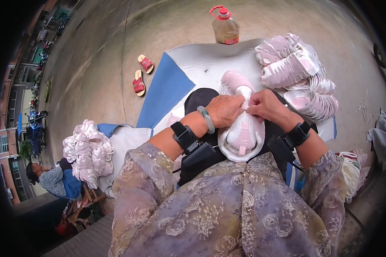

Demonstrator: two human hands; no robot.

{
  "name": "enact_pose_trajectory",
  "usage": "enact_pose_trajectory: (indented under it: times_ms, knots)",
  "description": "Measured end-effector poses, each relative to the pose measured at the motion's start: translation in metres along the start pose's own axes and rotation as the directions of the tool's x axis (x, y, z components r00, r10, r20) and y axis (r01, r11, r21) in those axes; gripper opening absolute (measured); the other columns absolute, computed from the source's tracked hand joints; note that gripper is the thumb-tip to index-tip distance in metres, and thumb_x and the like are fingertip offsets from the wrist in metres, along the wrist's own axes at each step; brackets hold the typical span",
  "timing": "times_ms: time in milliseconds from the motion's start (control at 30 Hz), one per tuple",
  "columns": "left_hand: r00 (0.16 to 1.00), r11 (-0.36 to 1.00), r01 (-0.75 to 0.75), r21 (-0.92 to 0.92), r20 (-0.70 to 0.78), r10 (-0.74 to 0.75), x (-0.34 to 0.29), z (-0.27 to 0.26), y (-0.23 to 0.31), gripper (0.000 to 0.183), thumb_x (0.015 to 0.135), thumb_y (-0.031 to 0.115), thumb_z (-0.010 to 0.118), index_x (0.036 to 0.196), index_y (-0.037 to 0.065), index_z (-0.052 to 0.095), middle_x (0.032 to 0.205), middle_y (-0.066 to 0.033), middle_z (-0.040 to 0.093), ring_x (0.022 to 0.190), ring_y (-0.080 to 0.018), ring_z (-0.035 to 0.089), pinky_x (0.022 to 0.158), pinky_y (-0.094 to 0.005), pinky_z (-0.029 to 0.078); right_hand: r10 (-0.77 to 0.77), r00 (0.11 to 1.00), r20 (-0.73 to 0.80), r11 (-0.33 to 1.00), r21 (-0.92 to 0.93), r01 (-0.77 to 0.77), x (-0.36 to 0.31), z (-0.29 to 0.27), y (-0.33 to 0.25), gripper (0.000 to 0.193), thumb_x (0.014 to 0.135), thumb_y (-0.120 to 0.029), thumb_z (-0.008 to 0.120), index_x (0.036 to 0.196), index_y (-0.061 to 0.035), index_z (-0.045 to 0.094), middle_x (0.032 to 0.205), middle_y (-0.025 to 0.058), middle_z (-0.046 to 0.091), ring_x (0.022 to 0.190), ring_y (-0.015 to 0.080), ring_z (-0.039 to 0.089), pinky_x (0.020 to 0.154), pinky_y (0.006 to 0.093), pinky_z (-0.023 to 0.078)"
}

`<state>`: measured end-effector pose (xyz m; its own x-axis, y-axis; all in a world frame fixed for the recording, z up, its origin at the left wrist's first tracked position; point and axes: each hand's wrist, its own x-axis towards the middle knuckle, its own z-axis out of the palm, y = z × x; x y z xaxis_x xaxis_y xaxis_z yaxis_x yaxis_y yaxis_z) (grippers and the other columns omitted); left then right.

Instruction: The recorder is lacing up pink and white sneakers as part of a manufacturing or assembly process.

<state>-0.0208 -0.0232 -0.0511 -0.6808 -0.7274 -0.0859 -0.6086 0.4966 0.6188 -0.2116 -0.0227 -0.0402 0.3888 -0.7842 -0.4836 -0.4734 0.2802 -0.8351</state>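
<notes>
A pink and white sneaker (244, 136) rests across my lap, its toe pointing away from me and its padded tongue facing up. My left hand (225, 110), with a pale bangle at the wrist, pinches at the lacing area from the left. From the other side my right hand (269, 108) has thumb and fingertips pressed together over the same spot. Between the fingertips a short piece of white lace shows; most of it is hidden by the fingers. Both hands are closed and almost touch each other.
Stacked pink and white shoes (289, 64) lie on the white and blue sheet (193, 60) at far right, with another heap (88, 150) at left. Beyond stand a jug with a red cap (225, 30) and red slippers (138, 83). A person (51, 177) sits at far left.
</notes>
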Motion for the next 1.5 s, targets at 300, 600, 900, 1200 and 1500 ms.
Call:
enact_pose_trajectory:
  times_ms: [300,600,900,1200,1500]
  knots:
    - [0.986,0.98,-0.116,-0.162,-0.14,0.093,-0.007,-0.002,-0.004,0.007,0.081,0.014,0.059,0.081,0.007,0.056,0.066,-0.0149,0.054,0.06,-0.0317,0.055,0.054,-0.0349,0.044,-0.434,0.879,-0.198,0.768,-0.591,0.246,-0.054,0.019,0.005,0.057,0.069,-0.045,0.065,0.103,-0.0002,0.053,0.081,0.0126,0.055,0.079,0.0288,0.057,0.075,0.0435,0.043]
    - [0.944,0.964,0.13,-0.23,-0.268,-0.191,-0.032,-0.035,-0.018,0.016,0.083,0.019,0.056,0.076,0.005,0.052,0.062,-0.0155,0.052,0.054,-0.0297,0.053,0.051,-0.038,0.041,-0.594,0.8,-0.08,0.55,-0.767,0.331,-0.041,0.021,0.039,0.085,0.065,-0.056,0.065,0.12,0.0036,0.041,0.093,0.013,0.052,0.091,0.0282,0.054,0.098,0.0532,0.026]
    - [0.363,0.645,0.757,-0.105,-0.753,-0.549,-0.214,-0.122,-0.175,0.016,0.081,0.017,0.053,0.07,0.004,0.054,0.061,-0.0099,0.054,0.051,-0.022,0.053,0.049,-0.0335,0.045,-0.621,0.775,-0.121,0.569,-0.75,0.338,-0.039,0.027,0.037,0.084,0.063,-0.062,0.063,0.115,0.0022,0.047,0.084,0.0106,0.052,0.083,0.0265,0.055,0.097,0.051,0.028]
    - [0.907,0.992,0.1,0.081,-0.418,-0.057,-0.074,-0.019,-0.017,0.043,0.071,0.004,0.059,0.113,0.002,0.051,0.107,-0.0196,0.057,0.096,-0.0348,0.057,0.083,-0.0387,0.048,-0.635,0.759,-0.145,0.609,-0.698,0.377,-0.048,0.017,0.036,0.058,0.076,-0.046,0.061,0.11,-0.0001,0.049,0.083,0.0109,0.053,0.081,0.027,0.054,0.092,0.0438,0.034]
    - [0.933,0.935,-0.051,0.352,-0.316,0.17,-0.049,-0.027,-0.032,0.009,0.077,0.012,0.05,0.07,0.007,0.052,0.065,-0.0107,0.055,0.063,-0.0314,0.058,0.052,-0.0388,0.047,-0.624,0.761,-0.175,0.562,-0.778,0.282,-0.089,-0.051,0.071,0.007,0.079,-0.008,0.059,0.086,-0.0075,0.057,0.07,0.0084,0.056,0.067,0.0283,0.054,0.068,0.0378,0.04]
